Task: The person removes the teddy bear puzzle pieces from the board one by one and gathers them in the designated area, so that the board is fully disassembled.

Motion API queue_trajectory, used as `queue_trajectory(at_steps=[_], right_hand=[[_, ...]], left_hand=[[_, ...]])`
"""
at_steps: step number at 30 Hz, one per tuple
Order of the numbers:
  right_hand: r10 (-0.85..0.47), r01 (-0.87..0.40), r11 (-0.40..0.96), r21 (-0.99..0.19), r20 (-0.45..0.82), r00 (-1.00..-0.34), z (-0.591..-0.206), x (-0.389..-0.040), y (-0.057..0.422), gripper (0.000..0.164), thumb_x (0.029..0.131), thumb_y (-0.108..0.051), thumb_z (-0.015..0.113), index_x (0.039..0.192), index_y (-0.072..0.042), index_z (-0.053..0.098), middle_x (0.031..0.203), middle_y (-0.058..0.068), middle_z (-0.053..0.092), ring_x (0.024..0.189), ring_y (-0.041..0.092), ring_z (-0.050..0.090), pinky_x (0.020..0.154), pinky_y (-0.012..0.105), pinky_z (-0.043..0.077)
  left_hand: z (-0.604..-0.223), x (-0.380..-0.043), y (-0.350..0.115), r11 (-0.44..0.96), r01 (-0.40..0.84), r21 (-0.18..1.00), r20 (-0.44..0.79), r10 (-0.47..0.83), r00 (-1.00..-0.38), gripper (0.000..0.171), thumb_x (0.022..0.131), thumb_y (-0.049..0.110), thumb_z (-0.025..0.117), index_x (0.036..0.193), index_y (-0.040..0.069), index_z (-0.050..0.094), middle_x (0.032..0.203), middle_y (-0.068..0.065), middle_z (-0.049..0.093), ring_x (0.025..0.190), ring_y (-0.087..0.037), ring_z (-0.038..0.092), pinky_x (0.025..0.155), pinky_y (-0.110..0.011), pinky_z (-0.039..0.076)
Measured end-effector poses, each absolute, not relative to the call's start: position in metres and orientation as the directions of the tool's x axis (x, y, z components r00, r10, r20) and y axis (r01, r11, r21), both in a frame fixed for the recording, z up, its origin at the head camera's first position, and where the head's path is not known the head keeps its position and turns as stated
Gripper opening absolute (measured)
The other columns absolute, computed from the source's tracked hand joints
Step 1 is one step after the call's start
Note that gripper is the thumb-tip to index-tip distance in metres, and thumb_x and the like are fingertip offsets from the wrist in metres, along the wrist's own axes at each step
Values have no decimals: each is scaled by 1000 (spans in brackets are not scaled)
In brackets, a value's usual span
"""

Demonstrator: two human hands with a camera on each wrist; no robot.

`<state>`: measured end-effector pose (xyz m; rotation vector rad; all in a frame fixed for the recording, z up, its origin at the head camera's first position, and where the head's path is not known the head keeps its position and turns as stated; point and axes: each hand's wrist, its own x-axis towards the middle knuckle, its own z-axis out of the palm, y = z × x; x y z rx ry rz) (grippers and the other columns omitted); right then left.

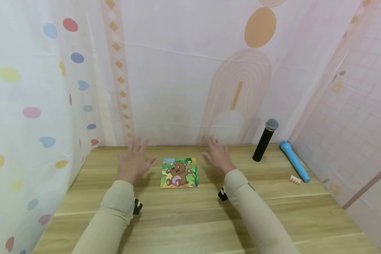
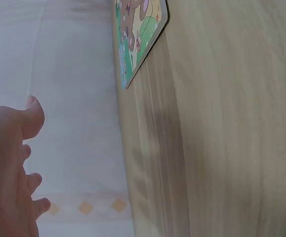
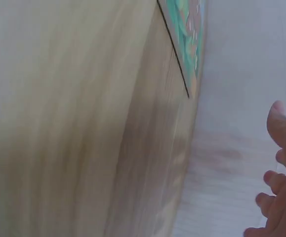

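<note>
A square bear picture board (image 1: 179,173), brightly printed with a brown bear among green leaves, lies flat on the wooden table between both hands. To its left, my left hand (image 1: 134,163) is held above the table with fingers spread, holding nothing. My right hand (image 1: 219,156) hovers on the other side, fingers extended and also holding nothing. In the left wrist view, a corner of the board (image 2: 142,32) shows beyond the thumb of the left hand (image 2: 7,163). The right wrist view has the board's edge (image 3: 184,42) at the top and the right hand (image 3: 283,182) at the right.
A black microphone (image 1: 264,143) with a silver mesh head stands at the back right. Beside it lies a blue stick-shaped thing (image 1: 294,160), with a small pale ridged piece (image 1: 295,179) near its lower end. Patterned curtains (image 1: 171,77) border the table (image 1: 177,218) at the back and sides.
</note>
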<state>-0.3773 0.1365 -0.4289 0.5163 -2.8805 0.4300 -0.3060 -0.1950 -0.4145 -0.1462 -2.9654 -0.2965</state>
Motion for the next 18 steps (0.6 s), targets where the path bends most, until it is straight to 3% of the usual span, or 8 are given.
queue_trajectory(at_steps=[4, 9, 18], right_hand=[[-317, -368, 857, -361, 194, -928, -432, -374, 132, 76, 99, -39, 65, 162, -17, 28, 164, 19, 29, 145, 42, 36, 114, 63, 31], [-338, -356, 772, -527, 134, -932, -435, -371, 124, 68, 98, -31, 68, 156, -9, 39, 155, 19, 44, 128, 39, 56, 107, 55, 45], [-375, -264, 645, -718, 4, -927, -442, -368, 116, 53, 99, -14, 67, 144, 5, 48, 143, 24, 54, 127, 37, 58, 106, 47, 48]], left_hand=[[-417, -309, -193, 966, 121, 229, 136, 91, -987, 81, 104, 58, 41, 165, 15, 11, 167, -21, 12, 149, -50, 18, 103, -84, 16], [-420, -311, -192, 952, 142, 271, 103, 118, -988, 76, 105, 54, 42, 163, 10, 20, 161, -25, 30, 139, -54, 37, 99, -76, 38], [-428, -314, -188, 913, 214, 347, 108, 187, -976, 83, 96, 39, 70, 159, 6, 28, 157, -26, 36, 139, -52, 38, 102, -75, 36]])
